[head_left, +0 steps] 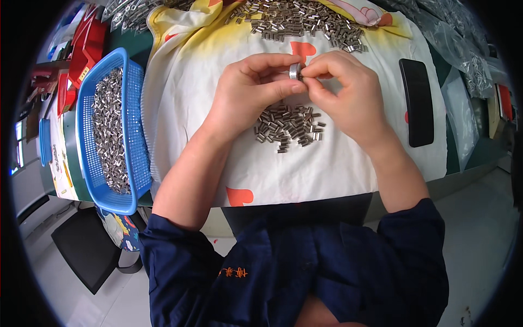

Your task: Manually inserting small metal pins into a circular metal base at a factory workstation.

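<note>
Left hand (248, 90) and right hand (348, 92) both pinch a small ring (295, 71), half hidden by fingers, at 12 o'clock above pins (287, 126) on cloth (327, 169), basket (111, 131) at 9

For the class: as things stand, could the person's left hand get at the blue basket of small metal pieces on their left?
Probably yes. The blue basket lies open-topped beside the left forearm, with only bare cloth between. But the left hand is pinching a small metal ring with the right hand, so it would have to let go first.
</note>
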Motion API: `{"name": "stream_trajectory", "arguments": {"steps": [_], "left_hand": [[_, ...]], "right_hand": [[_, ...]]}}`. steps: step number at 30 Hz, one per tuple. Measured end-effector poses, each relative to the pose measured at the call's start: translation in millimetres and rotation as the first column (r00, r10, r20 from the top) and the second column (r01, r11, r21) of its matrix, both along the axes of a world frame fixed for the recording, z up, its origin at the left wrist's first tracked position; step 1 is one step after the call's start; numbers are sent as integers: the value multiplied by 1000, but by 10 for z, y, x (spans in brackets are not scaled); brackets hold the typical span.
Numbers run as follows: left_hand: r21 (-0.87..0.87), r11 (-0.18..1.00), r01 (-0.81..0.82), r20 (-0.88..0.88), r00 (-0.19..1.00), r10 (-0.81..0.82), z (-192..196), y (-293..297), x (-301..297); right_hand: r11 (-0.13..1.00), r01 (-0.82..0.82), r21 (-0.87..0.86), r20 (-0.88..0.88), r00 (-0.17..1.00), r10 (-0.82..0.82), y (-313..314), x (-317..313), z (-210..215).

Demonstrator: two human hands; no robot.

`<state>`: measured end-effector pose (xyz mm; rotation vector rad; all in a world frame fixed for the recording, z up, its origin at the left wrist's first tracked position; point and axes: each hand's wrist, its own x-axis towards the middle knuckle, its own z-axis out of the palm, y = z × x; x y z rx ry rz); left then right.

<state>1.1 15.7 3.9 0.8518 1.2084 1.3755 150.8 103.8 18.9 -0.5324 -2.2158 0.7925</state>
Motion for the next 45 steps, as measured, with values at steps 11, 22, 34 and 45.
{"name": "stream_trajectory", "arguments": {"steps": [11, 22, 34, 45], "left_hand": [[-11, 992, 129, -12, 992, -129, -24, 19, -60], [4, 998, 59, 84, 995, -59, -30, 2, -28], [-38, 997, 61, 29, 998, -60, 8, -9, -36], [-82, 949, 306, -57, 949, -311, 37, -10, -8]], "right_hand": [[942, -18, -334, -26, 1000, 10, 67, 39, 43], [967, -90, -240, 9, 995, 95, 43, 55, 3], [976, -96, -194, 60, 992, 109, 62, 80, 23], [940, 303, 155, 312, 888, -337, 542, 137, -209]]}}
